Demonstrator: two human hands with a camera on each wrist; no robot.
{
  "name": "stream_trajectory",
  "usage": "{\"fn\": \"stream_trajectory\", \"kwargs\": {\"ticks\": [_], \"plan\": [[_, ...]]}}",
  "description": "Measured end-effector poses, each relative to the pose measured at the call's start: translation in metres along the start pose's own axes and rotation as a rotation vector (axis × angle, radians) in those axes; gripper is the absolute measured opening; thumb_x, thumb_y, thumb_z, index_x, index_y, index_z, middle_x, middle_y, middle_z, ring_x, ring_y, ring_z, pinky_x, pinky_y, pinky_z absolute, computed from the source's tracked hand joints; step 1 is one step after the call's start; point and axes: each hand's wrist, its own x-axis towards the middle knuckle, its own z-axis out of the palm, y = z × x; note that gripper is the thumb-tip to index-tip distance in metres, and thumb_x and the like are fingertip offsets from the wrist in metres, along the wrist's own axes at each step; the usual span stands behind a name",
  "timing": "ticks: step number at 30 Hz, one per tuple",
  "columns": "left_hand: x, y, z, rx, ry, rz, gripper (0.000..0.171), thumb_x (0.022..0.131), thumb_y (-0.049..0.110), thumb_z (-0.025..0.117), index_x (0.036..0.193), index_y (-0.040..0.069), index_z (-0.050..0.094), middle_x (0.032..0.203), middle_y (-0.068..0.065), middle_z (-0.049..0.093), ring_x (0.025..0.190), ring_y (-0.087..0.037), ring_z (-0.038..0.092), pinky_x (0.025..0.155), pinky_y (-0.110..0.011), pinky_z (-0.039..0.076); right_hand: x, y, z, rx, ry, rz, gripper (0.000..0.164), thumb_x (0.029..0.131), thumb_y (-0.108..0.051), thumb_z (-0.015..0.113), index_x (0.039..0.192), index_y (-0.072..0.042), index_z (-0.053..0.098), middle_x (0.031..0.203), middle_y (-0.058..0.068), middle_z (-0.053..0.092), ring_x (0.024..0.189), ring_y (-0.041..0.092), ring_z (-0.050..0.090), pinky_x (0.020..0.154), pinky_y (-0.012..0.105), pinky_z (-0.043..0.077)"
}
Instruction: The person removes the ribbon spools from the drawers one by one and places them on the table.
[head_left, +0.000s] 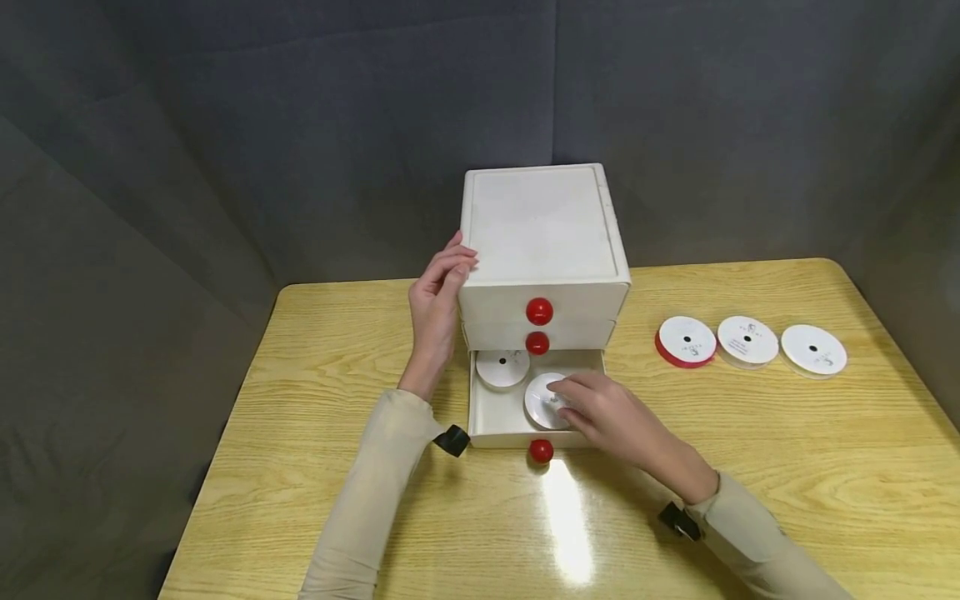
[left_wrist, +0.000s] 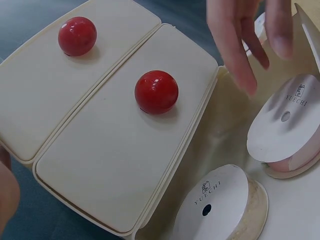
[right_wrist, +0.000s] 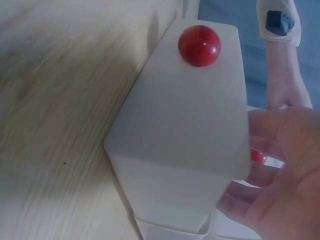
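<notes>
A white cabinet [head_left: 540,225] with red knobs stands on the table, its bottom drawer [head_left: 491,421] pulled out. In that drawer lie two ribbon spools with white faces: one with cream ribbon [left_wrist: 215,205] at the back left, one with pale pink ribbon [left_wrist: 285,120] nearer the front. My right hand [head_left: 611,412] is over the pink spool, fingers pointing down; the left wrist view shows these fingers apart from it, casting a shadow on its face. My left hand [head_left: 438,292] rests against the cabinet's left side, fingertips at the top edge.
On the table right of the cabinet, three more spools lie in a row: a red-ribbon spool [head_left: 686,340], a middle spool [head_left: 747,340] and a right-hand spool [head_left: 813,350]. A dark curtain [head_left: 360,150] hangs behind the wooden table [head_left: 315,400].
</notes>
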Motion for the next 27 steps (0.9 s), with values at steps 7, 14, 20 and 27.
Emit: {"fn": "stream_trajectory", "kwargs": {"ticks": [7,14,20,27], "plan": [[0.000,0.000,0.000,0.003,-0.001,-0.006,0.027,0.098,0.000,0.059,0.091,0.020,0.077,0.105,0.005,0.072,0.141,-0.022,0.050,0.122,-0.037,0.036,0.006,0.009,0.008,0.037,-0.107,0.020,0.009,0.084,0.003,0.080,0.091,0.000,0.075,0.103,0.018,0.071,0.103,0.037,0.065,0.091,0.048,0.060],[0.000,0.000,0.000,0.013,0.003,-0.009,0.025,0.099,-0.001,0.059,0.093,0.015,0.077,0.105,0.006,0.072,0.141,-0.021,0.050,0.122,-0.036,0.036,0.015,0.015,0.009,0.082,-0.233,0.098,0.008,0.084,-0.001,0.081,0.091,0.000,0.078,0.123,0.029,0.067,0.116,0.046,0.062,0.096,0.051,0.058],[0.000,-0.001,0.000,0.014,-0.002,0.000,0.026,0.098,-0.001,0.059,0.093,0.016,0.077,0.104,0.006,0.072,0.141,-0.022,0.050,0.122,-0.036,0.035,0.018,0.018,0.011,0.104,-0.241,0.122,0.014,0.081,-0.001,0.084,0.092,-0.002,0.076,0.129,0.032,0.063,0.123,0.049,0.060,0.097,0.051,0.058],[0.000,-0.001,0.000,0.010,0.003,0.006,0.025,0.098,-0.001,0.059,0.093,0.015,0.078,0.104,0.006,0.072,0.141,-0.023,0.051,0.122,-0.037,0.035,0.022,0.020,0.015,0.098,-0.282,0.121,0.046,0.076,-0.007,0.090,0.117,-0.002,0.069,0.127,0.024,0.064,0.097,0.030,0.067,0.080,0.039,0.063]]}}
